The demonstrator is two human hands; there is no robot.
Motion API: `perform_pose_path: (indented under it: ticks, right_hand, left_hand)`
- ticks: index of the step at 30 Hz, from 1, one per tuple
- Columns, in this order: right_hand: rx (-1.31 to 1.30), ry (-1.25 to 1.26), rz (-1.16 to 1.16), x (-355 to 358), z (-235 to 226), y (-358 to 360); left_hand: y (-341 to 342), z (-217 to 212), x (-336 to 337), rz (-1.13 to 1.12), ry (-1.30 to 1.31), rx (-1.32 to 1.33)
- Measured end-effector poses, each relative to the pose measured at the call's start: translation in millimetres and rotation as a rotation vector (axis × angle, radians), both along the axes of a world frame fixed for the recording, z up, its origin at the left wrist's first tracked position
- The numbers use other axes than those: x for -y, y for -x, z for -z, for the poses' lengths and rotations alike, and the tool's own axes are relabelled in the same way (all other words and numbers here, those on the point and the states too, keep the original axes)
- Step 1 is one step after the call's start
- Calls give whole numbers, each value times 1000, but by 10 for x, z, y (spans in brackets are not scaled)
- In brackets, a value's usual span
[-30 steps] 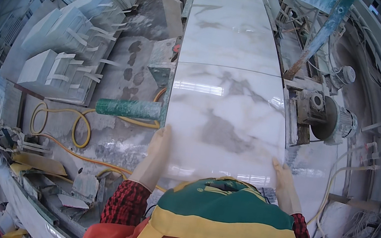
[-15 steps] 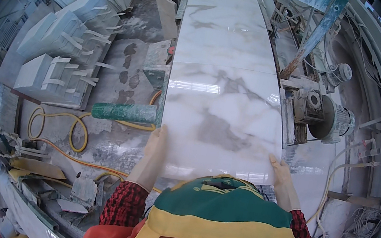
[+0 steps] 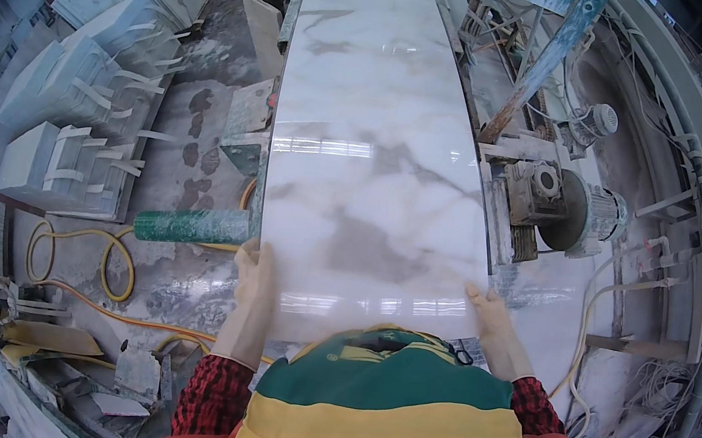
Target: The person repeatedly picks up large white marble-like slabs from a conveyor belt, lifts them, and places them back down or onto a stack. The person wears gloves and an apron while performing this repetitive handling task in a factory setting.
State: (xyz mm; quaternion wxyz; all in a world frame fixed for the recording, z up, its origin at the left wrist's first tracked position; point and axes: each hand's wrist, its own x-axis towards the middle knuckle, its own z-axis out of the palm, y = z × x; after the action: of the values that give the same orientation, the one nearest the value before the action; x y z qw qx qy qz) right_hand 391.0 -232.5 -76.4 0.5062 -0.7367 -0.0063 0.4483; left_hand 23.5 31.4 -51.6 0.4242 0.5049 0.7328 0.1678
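Observation:
A polished white marble slab (image 3: pixel 374 190) with grey veins stretches away from me down the middle. My left hand (image 3: pixel 253 286), in a cream glove, holds its left edge close to the near corner. On the opposite edge my right hand (image 3: pixel 492 321), gloved alike, grips near the other corner, fingertips at the slab's top face. The undersides of both grips are hidden. My green and yellow apron (image 3: pixel 389 379) is close against the slab's near end.
To the left, a green roller (image 3: pixel 192 225) juts out beside the slab, above a yellow hose (image 3: pixel 115 268) on the floor. Strapped stacks of stone tiles (image 3: pixel 79 95) stand farther left. An electric motor (image 3: pixel 597 218) and a slanting post (image 3: pixel 543 70) flank the right side.
The whole view has shifted, so the slab and machinery appear farther left. Both hands keep their hold on the slab's edges.

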Motion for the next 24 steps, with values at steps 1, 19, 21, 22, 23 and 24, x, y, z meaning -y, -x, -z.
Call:
perform_pose_path:
  ticks: [1,19,21,22,23,24]
  right_hand:
    - [-19,-12,-11,-7,-16,-9]
    - [859,454,-540,-444,-847,32]
    - [1188,426,-710,-574,-813,-14]
    - [1319,324,-779,-608,-625,-44]
    - [1451,220,-847,-662,-441,-82]
    - [1585,123,-911,-742,-361,-128]
  left_hand:
    - [-12,-10,-17,-5,-5,5]
    - [-291,-120,-120,624,-1004,-300]
    - [-530,-202,-298,822,-907,-297]
    - [-661,-229,-403,924,-858,-296]
    - [-761,-280,-505,943,-816,-300]
    - [-864,-332,-608,966,-774,-295]
